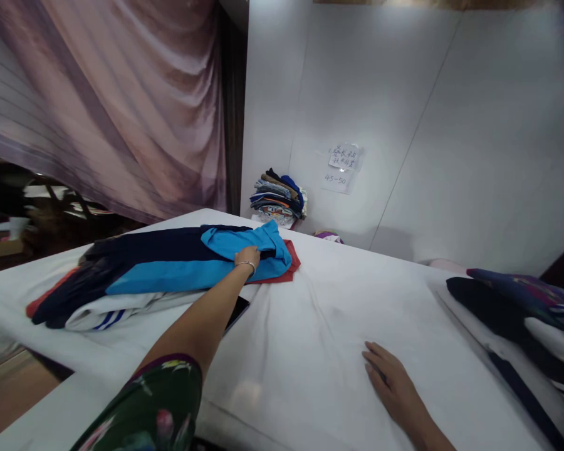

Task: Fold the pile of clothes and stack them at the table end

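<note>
My left hand [247, 255] reaches out to a blue and navy garment [169, 272], its fingers closed on the bright blue cloth near the right end. The garment lies stretched sideways on top of other clothes. A red piece of clothing [294, 260] sticks out beneath it on the right, and a white one with blue stripes [117, 313] shows along the front. Low over the white tabletop [310, 313], my right hand [389, 383] has its fingers stretched out and holds nothing; whether it touches the surface I cannot tell.
A dark flat device [237, 311] lies partly behind my left forearm. Folded clothes stand in a stack [277, 199] against the wall, below papers with handwriting [342, 168]. More clothes [521, 319] lie at the right edge. A pinkish curtain [169, 94] hangs at the left.
</note>
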Demonstrator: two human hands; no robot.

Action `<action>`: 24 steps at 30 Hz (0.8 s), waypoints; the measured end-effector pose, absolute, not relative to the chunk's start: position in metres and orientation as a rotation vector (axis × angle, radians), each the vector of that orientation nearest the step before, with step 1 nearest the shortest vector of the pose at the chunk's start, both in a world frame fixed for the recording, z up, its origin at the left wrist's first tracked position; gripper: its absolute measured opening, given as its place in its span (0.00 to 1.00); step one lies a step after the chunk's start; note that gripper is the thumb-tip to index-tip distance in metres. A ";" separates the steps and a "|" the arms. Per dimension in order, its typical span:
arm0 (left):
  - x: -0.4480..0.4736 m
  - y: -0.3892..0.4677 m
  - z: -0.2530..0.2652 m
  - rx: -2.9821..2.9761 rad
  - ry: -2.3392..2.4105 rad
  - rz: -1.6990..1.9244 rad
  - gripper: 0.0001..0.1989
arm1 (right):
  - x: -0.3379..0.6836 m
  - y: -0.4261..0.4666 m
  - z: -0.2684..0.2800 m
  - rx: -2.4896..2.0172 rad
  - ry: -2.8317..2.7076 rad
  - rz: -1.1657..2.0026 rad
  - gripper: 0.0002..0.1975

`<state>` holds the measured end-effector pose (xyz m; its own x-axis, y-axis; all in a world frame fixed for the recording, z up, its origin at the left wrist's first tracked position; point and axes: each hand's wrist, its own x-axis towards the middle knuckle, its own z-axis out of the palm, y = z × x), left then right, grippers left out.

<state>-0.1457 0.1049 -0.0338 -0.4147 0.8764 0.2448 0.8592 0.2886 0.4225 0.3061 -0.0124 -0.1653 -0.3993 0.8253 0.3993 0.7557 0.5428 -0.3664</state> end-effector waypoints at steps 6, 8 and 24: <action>-0.111 0.092 -0.001 1.544 2.175 1.364 0.17 | 0.307 -0.012 -0.168 -1.275 -2.235 0.185 0.18; -0.091 0.094 0.008 1.477 2.020 1.525 0.18 | 0.308 -0.010 -0.170 -1.271 -2.237 0.181 0.18; 0.140 0.074 0.066 1.478 0.891 1.330 0.18 | 0.307 -0.012 -0.161 -1.248 -2.020 0.515 0.27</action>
<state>0.1397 0.0737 0.0663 0.1520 0.9368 0.3152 -0.0654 -0.3087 0.9489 0.3065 -0.0122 -0.1610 -0.2936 0.8889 0.3516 0.6118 0.4574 -0.6454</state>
